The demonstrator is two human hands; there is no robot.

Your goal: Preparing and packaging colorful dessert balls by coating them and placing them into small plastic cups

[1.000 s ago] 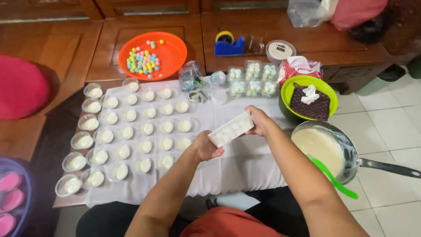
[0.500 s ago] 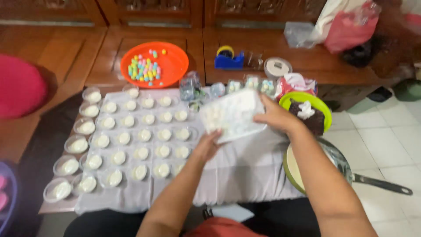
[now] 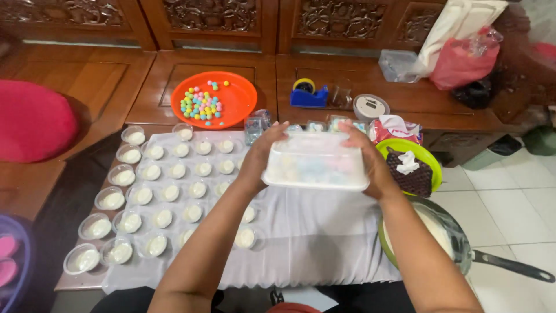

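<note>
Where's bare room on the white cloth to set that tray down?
Free patch: the white cloth right of the rows of small clear cups of white filling, left of the steel pan, below the translucent white plastic tray held by both hands. The cloth's left half is crowded with cups.

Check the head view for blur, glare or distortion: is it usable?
Head view: sharp enough overall, lit evenly, shadows soft. The white tray held by the left hand and right hand is slightly soft. Faint sheen on the floor tiles. Wide-angle bending shows along the cabinet edges. Usable.
</note>
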